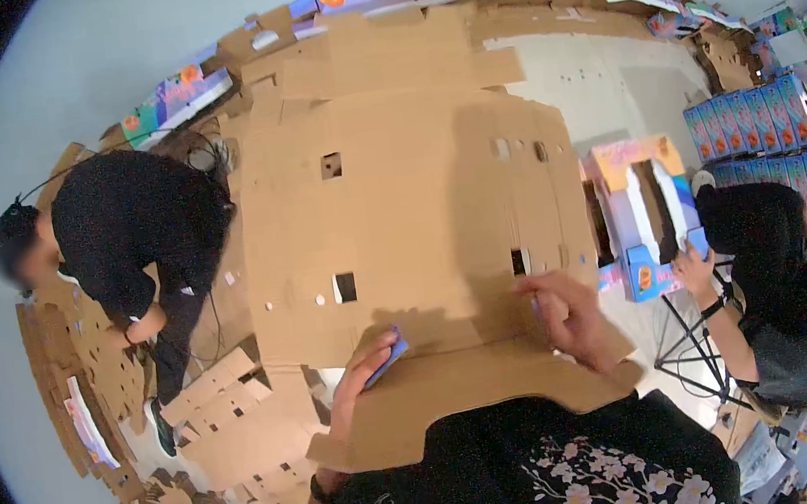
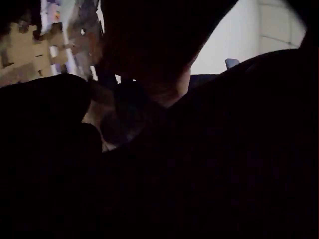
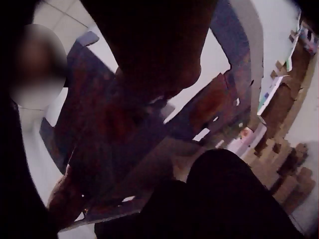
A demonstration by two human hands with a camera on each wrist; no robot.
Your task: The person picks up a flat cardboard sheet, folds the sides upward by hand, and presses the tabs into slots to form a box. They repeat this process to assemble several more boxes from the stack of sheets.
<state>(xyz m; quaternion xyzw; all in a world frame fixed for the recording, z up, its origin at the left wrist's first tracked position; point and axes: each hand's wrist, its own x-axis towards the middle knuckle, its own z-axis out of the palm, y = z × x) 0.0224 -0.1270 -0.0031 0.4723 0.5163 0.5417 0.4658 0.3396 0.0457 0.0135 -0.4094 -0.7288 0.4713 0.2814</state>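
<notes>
A large brown cardboard sheet (image 1: pixel 396 192) with several cut-out holes spreads out in front of my body in the head view. Its near flap (image 1: pixel 499 376) is bent up along a crease and has a wide notch at my shirt. At the left end of the crease, my left hand (image 1: pixel 362 368) grips a flap edge where a bit of blue print shows. My right hand (image 1: pixel 578 321), fingers bent, pinches the flap's edge near the right end. In the right wrist view the sheet's printed side (image 3: pixel 104 109) lies in shadow. The left wrist view is mostly dark.
On the right, another person's hand (image 1: pixel 696 266) touches a printed carton (image 1: pixel 646 212). Beside it stands a black tripod (image 1: pixel 689 358). A person in black (image 1: pixel 143 223) bends over on the left, near cardboard pieces (image 1: pixel 253 422). Stacked blue boxes (image 1: pixel 751 124) stand at far right.
</notes>
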